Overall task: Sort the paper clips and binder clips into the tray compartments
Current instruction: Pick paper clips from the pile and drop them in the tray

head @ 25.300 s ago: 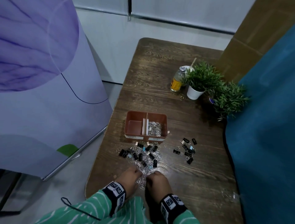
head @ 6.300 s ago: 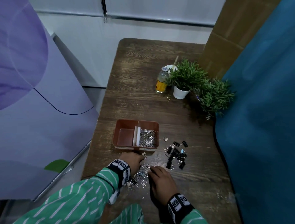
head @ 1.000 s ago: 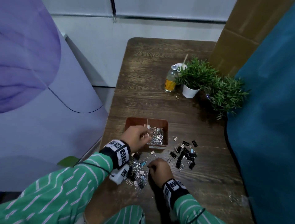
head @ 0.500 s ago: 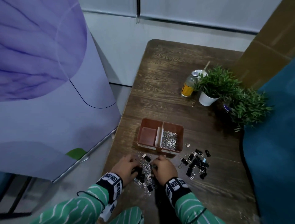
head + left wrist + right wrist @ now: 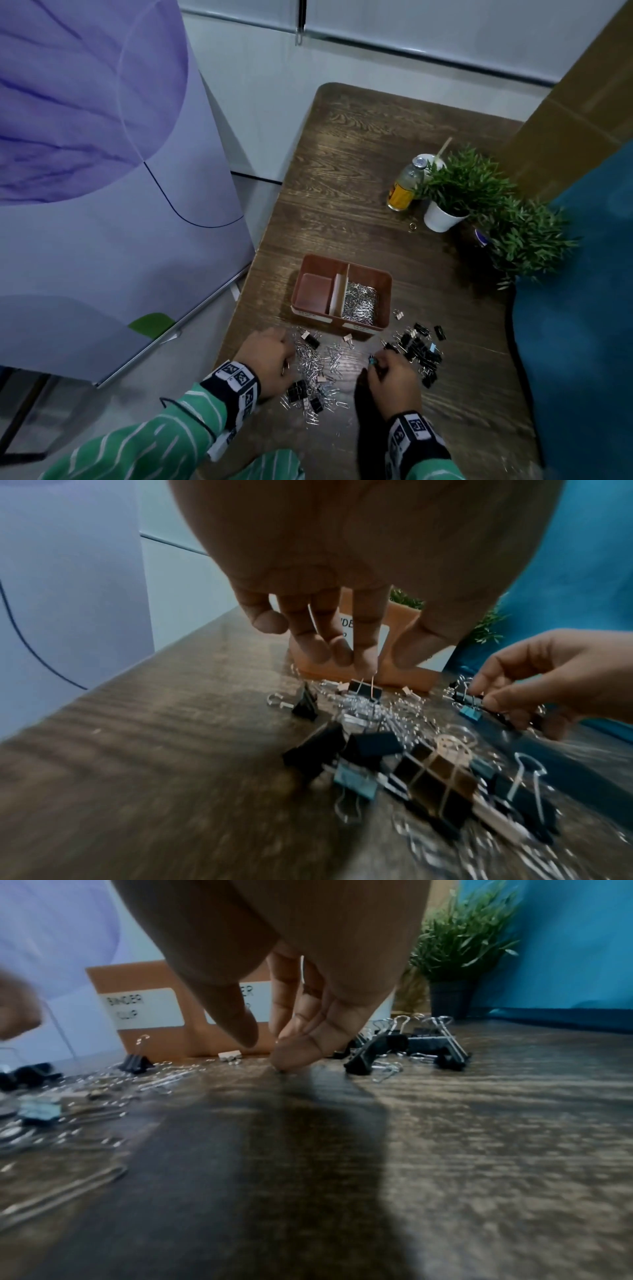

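A brown two-part tray (image 5: 385, 301) stands on the wooden table. Its left compartment (image 5: 313, 294) is bare and its right one holds silver paper clips (image 5: 361, 303). A mixed pile of paper clips and binder clips (image 5: 313, 373) lies in front of it. My left hand (image 5: 286, 358) hovers at the pile's left edge, fingers curled down and pinching a thin paper clip (image 5: 372, 681). My right hand (image 5: 378, 365) sits beside a heap of black binder clips (image 5: 421, 353) and grips a blue binder clip (image 5: 468, 714) with black ones.
A yellow-labelled bottle (image 5: 404, 186) and two potted plants (image 5: 462, 192) stand at the table's far right. A teal cloth wall (image 5: 575, 325) borders the right side and a purple cabinet (image 5: 102, 171) the left. Tray labels (image 5: 143, 1012) face me.
The left hand came back from over the tray's right compartment down to the pile. The right hand has slid right from the mixed pile toward the binder clip heap.
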